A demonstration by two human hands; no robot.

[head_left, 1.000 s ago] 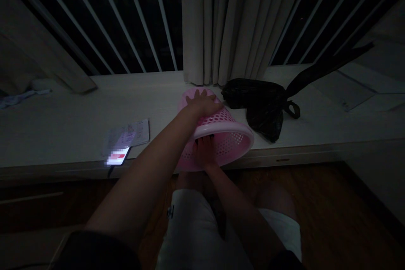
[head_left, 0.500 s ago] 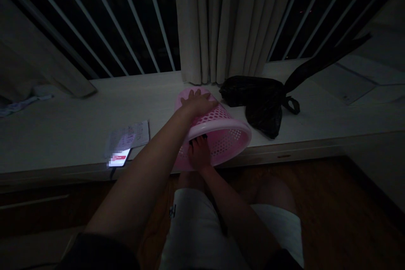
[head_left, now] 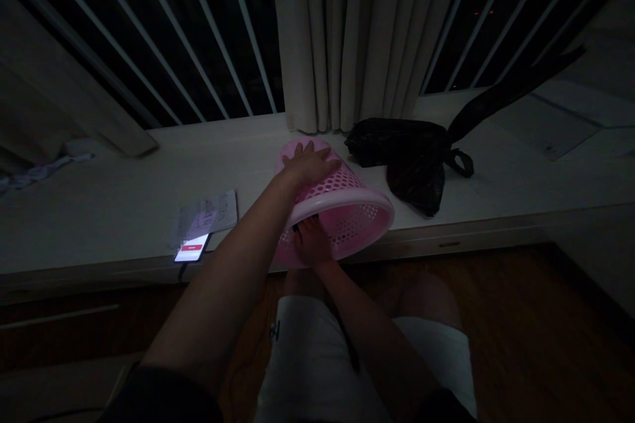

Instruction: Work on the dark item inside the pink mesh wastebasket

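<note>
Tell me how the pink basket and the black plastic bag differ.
The basket is pink and perforated; the bag is black, with no holes visible.
The basket keeps a round, stiff shape, tipped with its mouth towards the person; the bag lies crumpled, one strip stretching off to the right.
The left hand presses on the basket and the right hand reaches inside; neither touches the bag.
Both appear to rest on the pale ledge.

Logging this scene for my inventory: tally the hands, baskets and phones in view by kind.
Hands: 2 (left hand, right hand)
Pink basket: 1
Lit phone: 1
Total: 4
</note>
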